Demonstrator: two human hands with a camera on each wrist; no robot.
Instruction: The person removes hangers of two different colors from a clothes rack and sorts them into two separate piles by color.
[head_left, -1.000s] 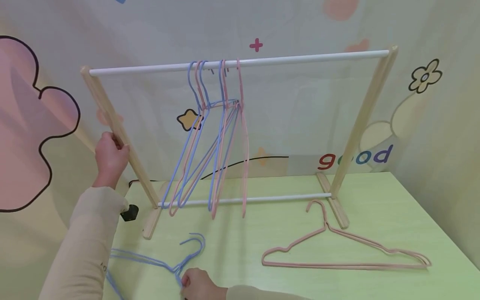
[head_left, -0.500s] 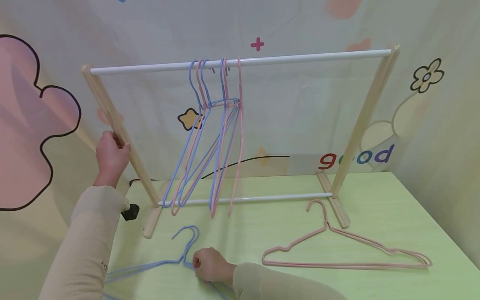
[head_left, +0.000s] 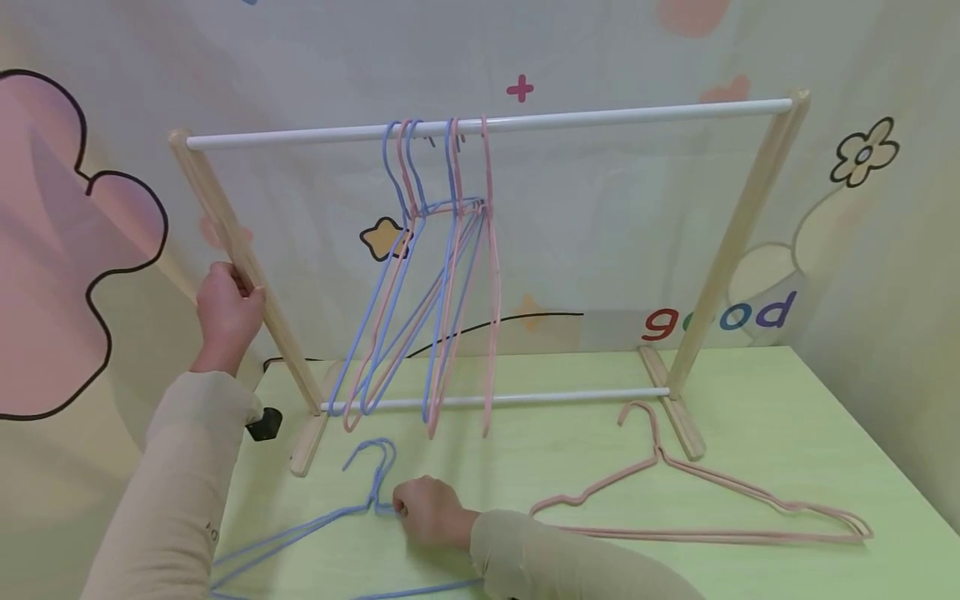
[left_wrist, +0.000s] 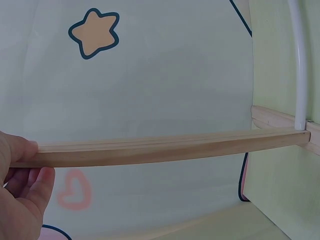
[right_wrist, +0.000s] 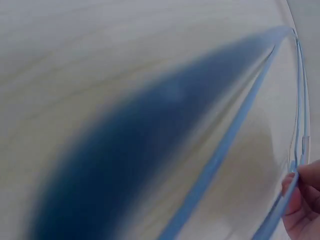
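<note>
My left hand (head_left: 227,317) grips the left wooden post (head_left: 281,335) of a clothes rack about halfway up. In the left wrist view its thumb and fingers lie on opposite sides of that post (left_wrist: 150,151). My right hand (head_left: 433,510) pinches two blue wire hangers (head_left: 341,512) together at the shoulder, just right of the neck. Their hooks point up toward the rack, and the right forearm covers part of their right side. In the right wrist view the blue wire (right_wrist: 220,150) passes between thumb and fingers.
Several blue and pink hangers (head_left: 491,275) hang left of centre on the white top rod (head_left: 630,117). Pink hangers (head_left: 611,477) lie on the green table (head_left: 810,467) at right, partly behind the right sleeve. A small black object (head_left: 265,424) is near the left foot.
My right hand has moved up and right across the table with the blue hangers, turning their hooks toward the rack. The rightmost hanging pink hanger has swayed. My left hand stays on the post.
</note>
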